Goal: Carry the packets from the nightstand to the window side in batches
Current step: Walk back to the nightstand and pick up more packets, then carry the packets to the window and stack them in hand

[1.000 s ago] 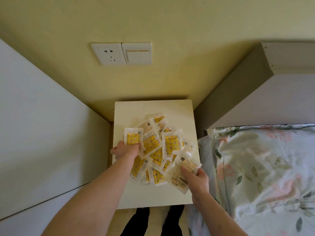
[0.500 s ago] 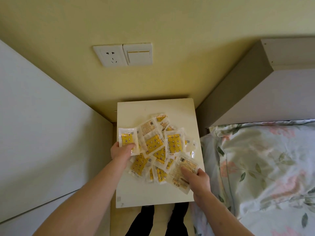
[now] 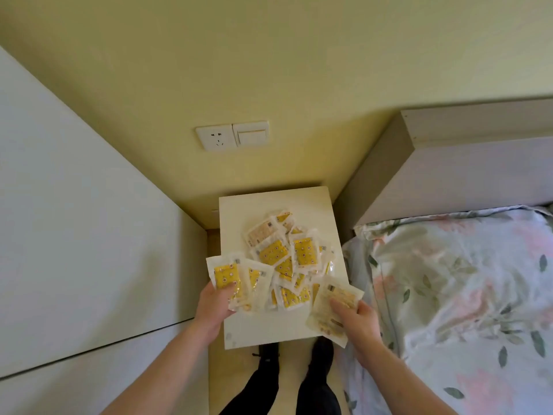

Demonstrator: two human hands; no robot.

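While most of the yellow packets [image 3: 279, 259] lie heaped on the nightstand [image 3: 323, 211], the task looks to be at an early gathering stage, with none yet at the window side as far as this view shows. The left hand [image 3: 214, 307] grips a small fan of packets [image 3: 236, 280] at the near left edge of the heap, thumb pressed on top and the other fingers hidden beneath. The right hand [image 3: 354, 320] pinches a pale, reversed packet [image 3: 332, 310] at the near right corner, thumb on top, fingers curled underneath. Both held batches seem raised off the top, though how clear of it I cannot tell. What is left, by my judgement, is nearly everything: carrying these off, then returning for the rest. The window itself is not in view, so the drop-off place is unknown. The print on the packets is too small to read, and how many lie stacked under the heap is hidden. A floral bed [image 3: 449, 295] lies right, a wall socket [image 3: 215, 138] far.
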